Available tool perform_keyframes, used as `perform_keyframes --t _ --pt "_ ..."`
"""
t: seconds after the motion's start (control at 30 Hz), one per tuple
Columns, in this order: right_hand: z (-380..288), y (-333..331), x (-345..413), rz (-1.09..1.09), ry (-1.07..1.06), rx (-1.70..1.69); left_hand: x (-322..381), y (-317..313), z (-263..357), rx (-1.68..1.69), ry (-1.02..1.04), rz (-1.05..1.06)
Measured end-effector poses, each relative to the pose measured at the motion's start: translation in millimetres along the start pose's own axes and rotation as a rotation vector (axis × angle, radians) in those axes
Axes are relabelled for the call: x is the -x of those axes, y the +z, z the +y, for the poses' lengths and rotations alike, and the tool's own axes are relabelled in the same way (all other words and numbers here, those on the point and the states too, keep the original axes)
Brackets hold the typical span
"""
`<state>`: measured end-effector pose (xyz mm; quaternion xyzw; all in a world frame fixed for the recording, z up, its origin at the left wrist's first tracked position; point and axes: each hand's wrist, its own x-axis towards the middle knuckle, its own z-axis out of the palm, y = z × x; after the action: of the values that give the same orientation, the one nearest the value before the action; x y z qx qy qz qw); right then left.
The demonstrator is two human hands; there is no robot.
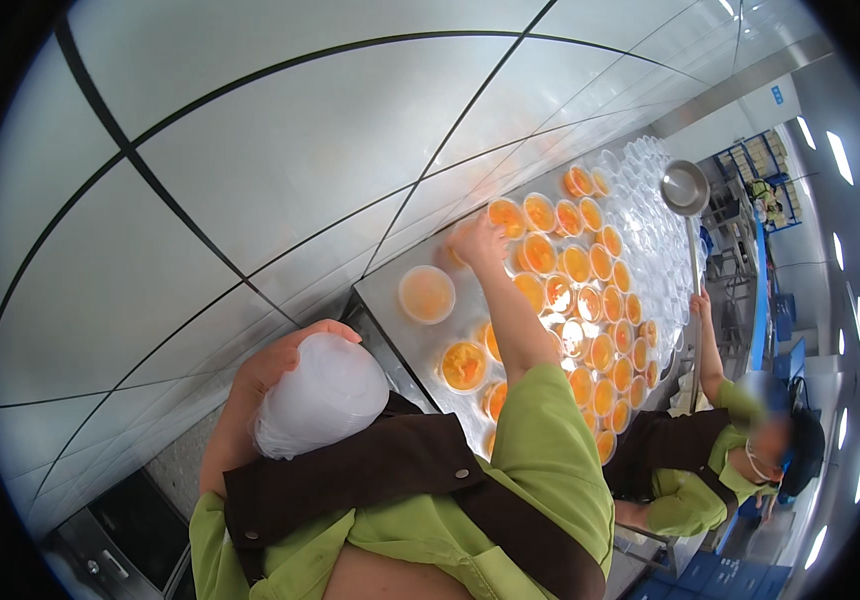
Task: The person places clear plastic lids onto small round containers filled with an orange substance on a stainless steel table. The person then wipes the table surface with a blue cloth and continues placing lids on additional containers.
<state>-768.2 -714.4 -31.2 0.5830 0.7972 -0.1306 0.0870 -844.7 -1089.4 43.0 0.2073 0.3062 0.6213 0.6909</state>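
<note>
A stack of frosted plastic lids point(325, 397), partly in a clear bag, rests against my brown apron with my left hand point(269, 367) wrapped around it. My right hand point(479, 238) reaches over the steel table to the cups nearest the wall. Its blurred fingers are at a plastic cup of orange food point(506, 217); whether they grip anything is hidden. Close to the table's corner stands a cup under a frosted lid point(427, 295). Below it is an uncovered cup of orange food in liquid point(464, 366). Several similar filled cups stand in rows beneath and beyond my right arm.
Many clear cups point(651, 225) crowd the table's far part. A co-worker point(689, 457) on the right raises a long-handled steel ladle point(685, 187) above them. A panelled wall point(310, 165) runs along the table. Blue crates point(722, 577) lie at lower right.
</note>
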Motion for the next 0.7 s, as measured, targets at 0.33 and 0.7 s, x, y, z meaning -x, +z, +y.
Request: perform_keyframes --t 0.33,0.7 --pt "3.3 -4.3 19.9 -0.053 -0.092 0.026 -8.2 -4.7 1.5 -0.01 -0.005 -0.03" --pt "14.9 -0.1 18.8 -0.155 -0.192 0.087 -4.6 7.5 7.2 -0.038 0.018 0.038"
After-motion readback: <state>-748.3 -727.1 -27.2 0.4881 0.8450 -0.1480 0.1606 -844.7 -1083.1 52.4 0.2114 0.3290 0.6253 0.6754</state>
